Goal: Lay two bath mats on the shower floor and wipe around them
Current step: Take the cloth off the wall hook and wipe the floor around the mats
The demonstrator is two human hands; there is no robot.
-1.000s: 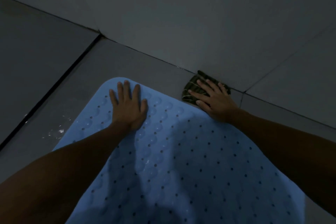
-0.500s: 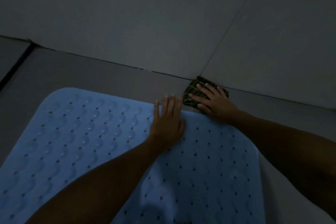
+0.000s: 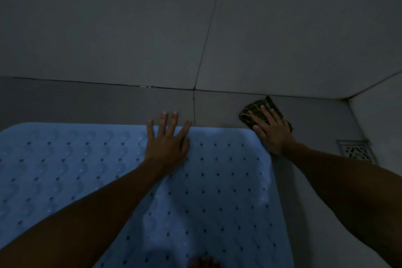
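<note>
A light blue bath mat (image 3: 221, 180) with small holes lies flat on the grey shower floor, filling the lower half of the view. My left hand (image 3: 167, 139) presses flat on the mat's far edge, fingers spread, fingertips just over the edge onto the tile. My right hand (image 3: 272, 130) lies flat on a dark folded cloth (image 3: 250, 111), pinning it to the floor just beyond the mat's far right corner, close to the wall. Only one mat is in view.
The tiled wall (image 3: 195, 28) meets the floor just past my hands. A metal floor drain grate (image 3: 356, 151) sits in the right corner, right of my right forearm. A narrow strip of bare floor (image 3: 87, 102) runs between mat and wall.
My right hand has slid the cloth rightward along the strip by the wall to the mat's far right corner. My left hand has shifted right along the mat's far edge. The view has swung right.
</note>
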